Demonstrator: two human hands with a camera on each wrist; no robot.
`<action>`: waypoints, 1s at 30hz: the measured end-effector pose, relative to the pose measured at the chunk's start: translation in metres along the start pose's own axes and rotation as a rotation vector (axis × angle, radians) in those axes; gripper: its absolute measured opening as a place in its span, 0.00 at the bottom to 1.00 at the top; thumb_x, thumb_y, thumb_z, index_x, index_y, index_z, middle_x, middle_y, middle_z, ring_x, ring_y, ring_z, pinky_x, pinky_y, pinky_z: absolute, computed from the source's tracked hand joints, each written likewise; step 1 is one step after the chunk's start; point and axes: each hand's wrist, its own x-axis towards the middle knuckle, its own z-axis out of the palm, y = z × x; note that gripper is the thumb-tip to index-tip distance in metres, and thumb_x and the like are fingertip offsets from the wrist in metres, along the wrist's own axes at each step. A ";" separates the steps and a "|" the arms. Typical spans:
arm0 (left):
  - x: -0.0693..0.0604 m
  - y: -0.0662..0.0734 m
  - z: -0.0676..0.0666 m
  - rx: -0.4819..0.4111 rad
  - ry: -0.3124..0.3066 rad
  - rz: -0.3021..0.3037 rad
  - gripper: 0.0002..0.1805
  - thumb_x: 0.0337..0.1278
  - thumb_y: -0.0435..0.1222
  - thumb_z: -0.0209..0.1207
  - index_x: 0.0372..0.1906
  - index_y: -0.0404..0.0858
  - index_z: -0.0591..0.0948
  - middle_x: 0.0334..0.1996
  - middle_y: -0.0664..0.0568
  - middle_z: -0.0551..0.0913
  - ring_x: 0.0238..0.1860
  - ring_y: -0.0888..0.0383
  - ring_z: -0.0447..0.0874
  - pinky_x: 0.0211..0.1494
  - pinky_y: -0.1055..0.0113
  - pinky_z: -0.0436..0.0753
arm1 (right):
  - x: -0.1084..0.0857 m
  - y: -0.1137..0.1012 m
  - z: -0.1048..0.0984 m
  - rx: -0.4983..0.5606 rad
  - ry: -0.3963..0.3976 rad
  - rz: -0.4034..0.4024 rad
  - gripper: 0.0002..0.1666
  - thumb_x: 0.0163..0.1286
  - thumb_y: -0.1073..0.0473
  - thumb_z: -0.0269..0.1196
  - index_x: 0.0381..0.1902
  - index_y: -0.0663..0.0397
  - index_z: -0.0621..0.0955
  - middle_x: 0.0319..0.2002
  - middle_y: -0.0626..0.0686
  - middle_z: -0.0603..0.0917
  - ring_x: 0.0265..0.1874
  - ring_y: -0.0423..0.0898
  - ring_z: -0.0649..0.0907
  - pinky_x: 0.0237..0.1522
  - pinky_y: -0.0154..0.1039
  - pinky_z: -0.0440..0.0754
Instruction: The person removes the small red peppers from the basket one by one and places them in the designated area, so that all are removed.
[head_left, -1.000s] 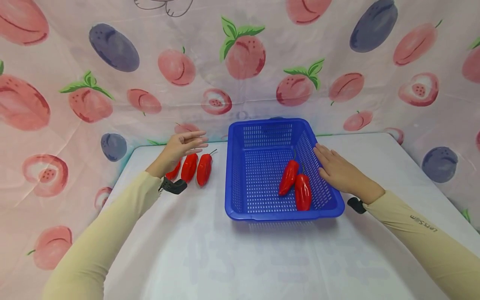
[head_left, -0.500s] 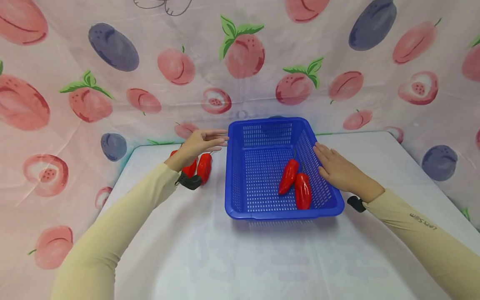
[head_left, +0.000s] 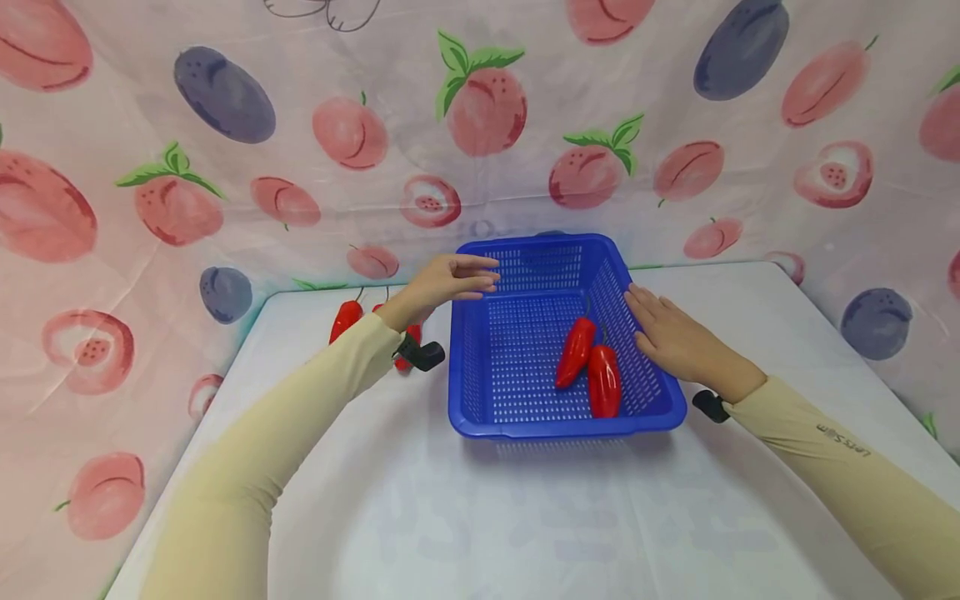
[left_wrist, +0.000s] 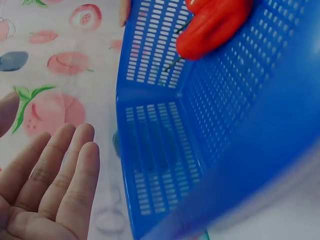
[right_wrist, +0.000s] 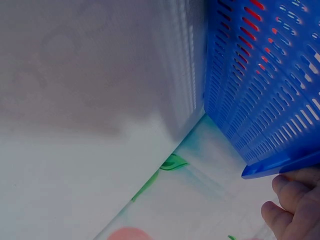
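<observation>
The blue basket (head_left: 570, 430) holds two red peppers (head_left: 576, 353) (head_left: 604, 382) in its right part. The left hand (head_left: 444, 287), fingers extended and holding nothing, is over the basket's left rim near the back corner. In the left wrist view that hand (left_wrist: 52, 190) shows its palm and spread fingers beside the basket (left_wrist: 145, 100). The right hand (head_left: 678, 342) lies with straight fingers along the basket's right rim. In the right wrist view its fingers (right_wrist: 295, 200) touch the rim (right_wrist: 280, 165).
Left of the basket, red peppers lie on the white table (head_left: 360, 500), one (head_left: 346, 320) in plain view and others partly hidden by the left forearm and wrist strap. A fruit-print cloth (head_left: 285, 108) hangs behind the table and at its sides.
The left hand has moved right, from above the peppers on the table to the basket's left rim, with nothing in it. The right hand has stayed at the right rim.
</observation>
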 end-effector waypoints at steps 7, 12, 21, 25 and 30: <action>0.018 0.002 0.020 -0.017 -0.032 -0.007 0.25 0.62 0.32 0.56 0.63 0.32 0.70 0.58 0.36 0.76 0.57 0.47 0.79 0.61 0.57 0.77 | -0.001 0.001 -0.001 0.008 0.010 0.006 0.38 0.70 0.57 0.47 0.71 0.71 0.50 0.72 0.68 0.50 0.72 0.65 0.52 0.71 0.62 0.50; 0.032 -0.001 0.035 -0.054 -0.040 -0.009 0.23 0.62 0.31 0.56 0.62 0.32 0.72 0.57 0.35 0.76 0.57 0.44 0.78 0.62 0.55 0.77 | -0.001 0.000 -0.002 0.016 0.004 0.006 0.37 0.70 0.58 0.47 0.71 0.71 0.50 0.72 0.69 0.50 0.72 0.65 0.52 0.71 0.62 0.50; 0.054 -0.009 0.061 -0.062 -0.094 -0.047 0.23 0.62 0.33 0.57 0.62 0.34 0.72 0.58 0.40 0.78 0.57 0.45 0.79 0.63 0.53 0.75 | 0.000 -0.001 -0.001 0.011 -0.008 -0.002 0.37 0.71 0.57 0.46 0.71 0.71 0.50 0.73 0.68 0.49 0.72 0.64 0.51 0.71 0.62 0.49; 0.063 -0.013 0.070 -0.086 -0.104 -0.079 0.23 0.63 0.33 0.55 0.62 0.34 0.72 0.59 0.41 0.77 0.57 0.47 0.79 0.64 0.53 0.74 | 0.001 -0.002 -0.003 0.007 -0.010 -0.001 0.37 0.71 0.57 0.46 0.71 0.71 0.50 0.72 0.68 0.50 0.72 0.64 0.51 0.71 0.62 0.49; 0.073 -0.018 0.080 -0.106 -0.094 -0.132 0.22 0.63 0.34 0.55 0.62 0.35 0.72 0.60 0.42 0.76 0.58 0.47 0.78 0.65 0.54 0.73 | 0.001 -0.002 -0.004 0.012 -0.016 0.007 0.38 0.70 0.57 0.47 0.71 0.71 0.50 0.73 0.68 0.49 0.72 0.64 0.51 0.71 0.62 0.49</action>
